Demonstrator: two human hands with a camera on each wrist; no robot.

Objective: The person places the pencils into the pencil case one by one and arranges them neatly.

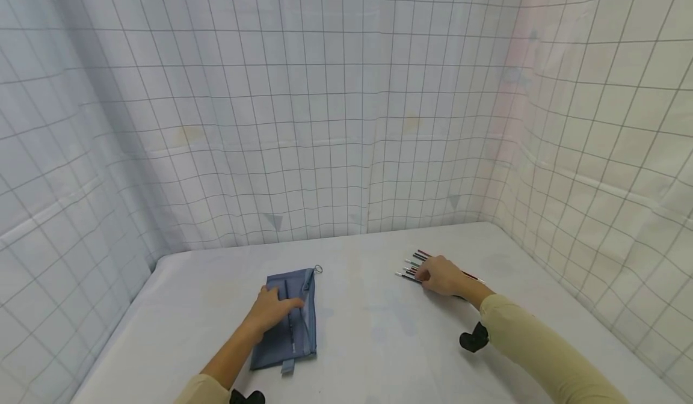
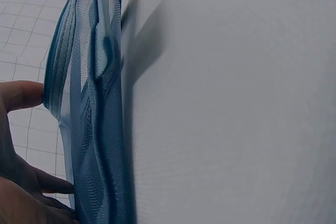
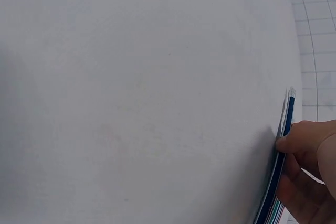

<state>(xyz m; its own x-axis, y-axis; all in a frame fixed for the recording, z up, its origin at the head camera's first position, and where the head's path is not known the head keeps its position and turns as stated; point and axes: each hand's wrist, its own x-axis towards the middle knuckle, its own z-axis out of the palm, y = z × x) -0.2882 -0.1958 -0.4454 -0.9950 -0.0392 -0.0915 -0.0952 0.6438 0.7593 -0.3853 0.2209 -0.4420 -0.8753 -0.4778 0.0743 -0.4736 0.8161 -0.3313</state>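
Note:
A flat blue zippered pouch (image 1: 276, 348) lies on the left part of the table, with a metal ring at its far corner and a fabric tab at its near edge. My left hand (image 1: 267, 311) rests on it, thumb and fingers spread over the upper face; the left wrist view has the pouch (image 2: 107, 145) edge-on. To the right, several slim pencils (image 1: 411, 276) lie side by side under my right hand (image 1: 444, 276). In the right wrist view, thumb and fingers pinch a dark blue pencil (image 3: 287, 116) near its pale-tipped end. My palm hides part of the bunch.
A white cloth covers the table (image 1: 368, 332). White grid-patterned curtains (image 1: 325, 121) hang behind it and along both sides. A dark band-like piece (image 1: 474, 338) sits at the right wrist, and another dark piece (image 1: 248, 397) at the left.

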